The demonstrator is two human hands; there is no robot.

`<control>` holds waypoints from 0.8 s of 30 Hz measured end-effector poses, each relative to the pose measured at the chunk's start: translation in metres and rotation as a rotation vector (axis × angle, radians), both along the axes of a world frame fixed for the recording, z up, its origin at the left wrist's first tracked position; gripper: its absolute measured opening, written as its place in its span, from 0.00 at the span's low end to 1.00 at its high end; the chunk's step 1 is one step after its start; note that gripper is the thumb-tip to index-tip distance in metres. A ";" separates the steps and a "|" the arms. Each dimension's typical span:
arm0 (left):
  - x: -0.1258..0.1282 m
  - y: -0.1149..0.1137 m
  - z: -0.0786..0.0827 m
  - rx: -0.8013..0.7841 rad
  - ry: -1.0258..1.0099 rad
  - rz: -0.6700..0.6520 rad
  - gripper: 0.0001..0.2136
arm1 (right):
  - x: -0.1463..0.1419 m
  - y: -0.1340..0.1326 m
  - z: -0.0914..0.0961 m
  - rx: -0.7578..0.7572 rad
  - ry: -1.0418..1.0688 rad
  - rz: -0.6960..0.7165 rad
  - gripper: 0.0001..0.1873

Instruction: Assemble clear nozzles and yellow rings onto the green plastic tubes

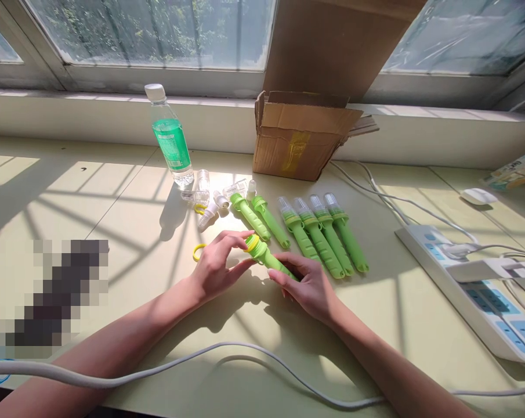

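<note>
My right hand (pixel 308 284) is wrapped round the lower part of a green plastic flashlight handle (pixel 266 257), held tilted above the table. My left hand (pixel 221 255) pinches a yellow ring (pixel 250 242) at the handle's open threaded end. Another yellow ring (pixel 198 252) lies on the table just left of that hand. Beyond my hands are two green handles without clear covers, one of them (pixel 251 217) nearest the loose parts. To their right, several assembled green flashlights (pixel 332 241) with clear caps lie in a row. Loose clear caps (pixel 203 181) and small white-based bulb pieces (pixel 209 213) lie scattered behind.
A water bottle (pixel 172 139) with a green label stands behind the loose parts. An open cardboard box (pixel 303 139) sits by the window ledge. At right is a power strip (pixel 445 278) with plugs and cords. A pale cable (pixel 227 345) crosses the front over my forearms' area.
</note>
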State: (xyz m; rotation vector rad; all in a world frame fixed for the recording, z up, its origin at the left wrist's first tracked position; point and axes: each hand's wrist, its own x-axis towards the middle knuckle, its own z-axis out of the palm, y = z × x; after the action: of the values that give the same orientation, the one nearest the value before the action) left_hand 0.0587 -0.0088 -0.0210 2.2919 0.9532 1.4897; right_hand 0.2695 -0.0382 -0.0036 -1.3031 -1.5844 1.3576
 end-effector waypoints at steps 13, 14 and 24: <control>-0.002 0.001 -0.001 -0.010 0.018 -0.013 0.10 | 0.003 0.002 -0.004 0.008 -0.012 0.111 0.23; -0.002 0.002 -0.002 -0.015 0.015 -0.026 0.11 | 0.003 0.002 -0.005 0.003 -0.004 0.113 0.23; 0.000 0.000 0.000 -0.029 0.023 -0.020 0.09 | 0.005 0.002 0.000 -0.037 0.003 0.119 0.22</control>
State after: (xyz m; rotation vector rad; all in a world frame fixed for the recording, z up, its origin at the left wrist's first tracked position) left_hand 0.0583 -0.0092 -0.0212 2.2964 0.9494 1.4347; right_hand 0.2746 -0.0358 -0.0039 -1.2447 -1.6653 1.4666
